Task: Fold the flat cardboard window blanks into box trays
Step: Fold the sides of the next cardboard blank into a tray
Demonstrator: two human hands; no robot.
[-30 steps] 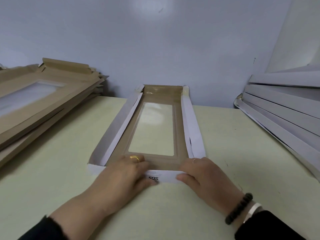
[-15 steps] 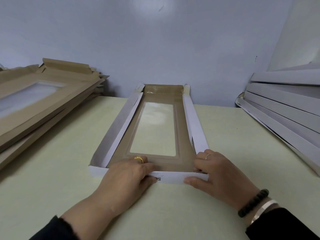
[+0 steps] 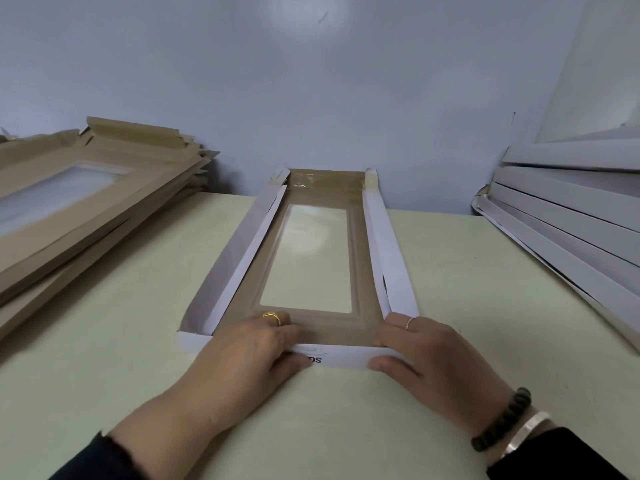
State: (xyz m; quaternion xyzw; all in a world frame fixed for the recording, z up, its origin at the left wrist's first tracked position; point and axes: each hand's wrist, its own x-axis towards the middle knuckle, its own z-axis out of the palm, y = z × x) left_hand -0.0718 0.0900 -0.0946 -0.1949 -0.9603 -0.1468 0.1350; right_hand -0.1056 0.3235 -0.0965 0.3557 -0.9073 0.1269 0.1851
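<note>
A long cardboard window blank [image 3: 360, 271] lies lengthwise on the pale table, brown inside, white outside, with a clear window in its floor. Its two long side walls and far end stand partly folded up. My left hand [image 3: 242, 355] grips the near end flap [image 3: 341, 356], fingers inside on the brown floor and thumb outside on the white face. My right hand [image 3: 426, 355] grips the same flap at its right corner, fingers curled over the rim and thumb on the white outer face.
A stack of flat brown window blanks [image 3: 86, 202] lies at the left, reaching the wall. A slanted stack of white folded pieces [image 3: 571, 220] fills the right side. The pale table [image 3: 138, 341] ends at a blue-grey wall just behind the blank.
My right hand slid right along the near flap to its right corner, and the flap rose more upright. The left hand stayed in place.
</note>
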